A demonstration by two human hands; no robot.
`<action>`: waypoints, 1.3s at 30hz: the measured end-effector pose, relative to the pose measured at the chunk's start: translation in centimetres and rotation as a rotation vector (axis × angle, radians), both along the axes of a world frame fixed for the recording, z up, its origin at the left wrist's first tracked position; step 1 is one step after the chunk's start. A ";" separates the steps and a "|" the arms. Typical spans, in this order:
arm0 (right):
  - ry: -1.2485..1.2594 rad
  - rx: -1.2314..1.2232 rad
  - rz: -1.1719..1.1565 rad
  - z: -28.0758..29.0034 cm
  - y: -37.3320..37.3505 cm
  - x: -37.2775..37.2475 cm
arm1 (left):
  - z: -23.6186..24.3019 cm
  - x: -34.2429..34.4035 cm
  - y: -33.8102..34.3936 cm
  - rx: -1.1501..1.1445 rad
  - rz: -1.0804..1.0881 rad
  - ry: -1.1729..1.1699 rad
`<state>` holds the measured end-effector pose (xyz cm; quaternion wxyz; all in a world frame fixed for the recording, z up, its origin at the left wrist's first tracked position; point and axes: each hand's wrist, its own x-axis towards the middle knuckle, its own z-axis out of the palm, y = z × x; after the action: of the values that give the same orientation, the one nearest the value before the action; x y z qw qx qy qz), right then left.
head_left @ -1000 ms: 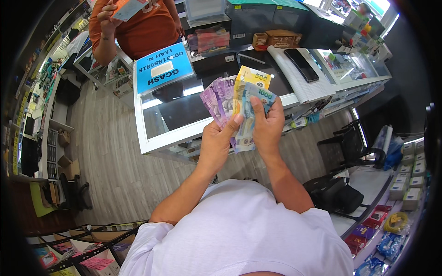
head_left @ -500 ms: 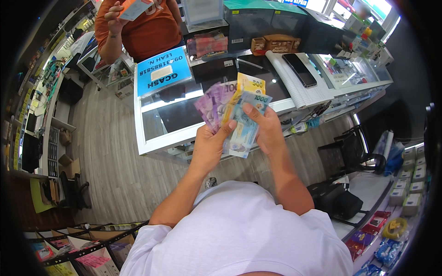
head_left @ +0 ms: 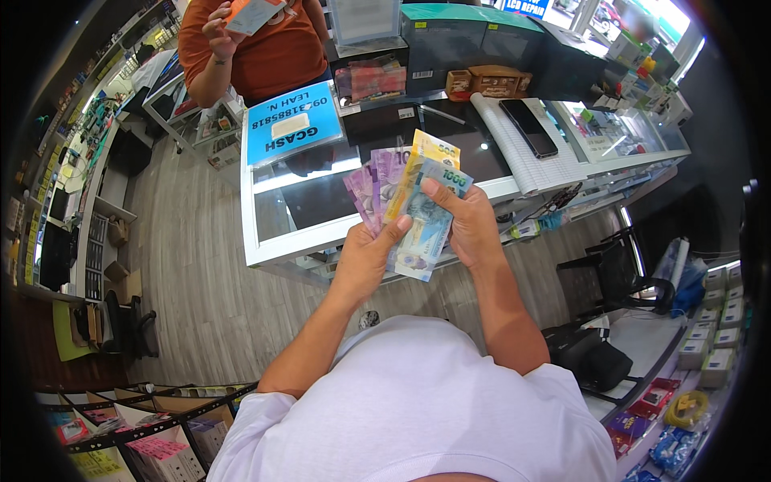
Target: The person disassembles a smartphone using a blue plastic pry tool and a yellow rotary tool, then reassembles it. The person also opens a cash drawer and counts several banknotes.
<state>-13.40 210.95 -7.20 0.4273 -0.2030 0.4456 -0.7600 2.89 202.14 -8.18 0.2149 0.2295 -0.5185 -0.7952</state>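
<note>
Between my two hands, a fan of banknotes is spread out above the counter's near edge. Purple notes (head_left: 371,186) lie at its left, a yellow note (head_left: 419,153) sits in the middle, and a blue-green note (head_left: 427,221) is at the right, in front. My left hand (head_left: 365,257) is closed on the lower part of the fan, its thumb pressed over the notes. My right hand (head_left: 466,221) grips the blue-green note at its right side, thumb on top. The fingers behind the notes are mostly hidden.
A glass display counter (head_left: 301,249) stands in front of me, bearing a blue sign (head_left: 273,149), a black phone (head_left: 528,128) on a notebook (head_left: 514,153), and a brown wooden piece (head_left: 490,83). Across it, a person in an orange shirt (head_left: 265,60) holds a box (head_left: 250,14). Right: a chair (head_left: 614,269).
The view has shifted a little, so the counter sits slightly further right. The purple notes look a bit differently fanned, and both hands keep their hold. The person across still holds the box.
</note>
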 end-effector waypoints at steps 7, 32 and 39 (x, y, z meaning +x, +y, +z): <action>-0.034 0.006 -0.033 0.3 -0.4 -0.6 | 0.0 0.2 -0.4 0.014 -0.093 -0.006; 1.066 0.328 0.460 10.7 -1.5 -9.1 | 0.1 1.3 -0.5 0.015 -0.112 -0.042; 1.192 0.493 0.635 12.6 -2.3 -7.7 | -0.2 1.8 -0.5 -0.022 -0.137 -0.064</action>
<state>-21.09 208.64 5.40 0.3451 -0.6009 0.6812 -0.2363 4.65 201.61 -8.37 0.1460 0.2162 -0.5483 -0.7945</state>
